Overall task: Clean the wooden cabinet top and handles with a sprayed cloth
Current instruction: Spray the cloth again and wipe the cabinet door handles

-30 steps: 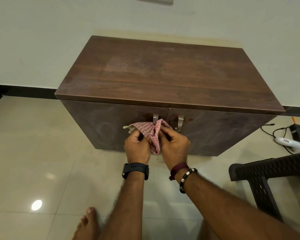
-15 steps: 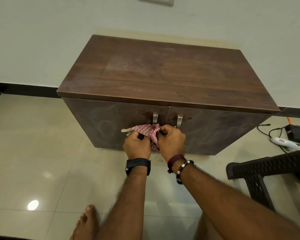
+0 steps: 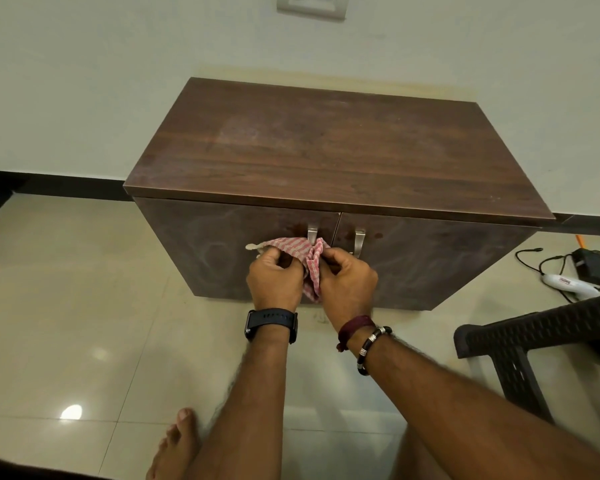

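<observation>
— In front of the cabinet doors, what do we have between our hands?

— The cloth, red and white. Our left hand pinches its left part, our right hand the bunched right part, fingers curled on it.

— And the handles?

— Just above our grip, the left handle shows only its top; the cloth covers the rest. We cannot tell whether the cloth wraps round it. The right handle stands bare beside our right hand, its foot hidden by our fingers.

— Lower down?

— The cloth's tail hangs between our palms.
</observation>
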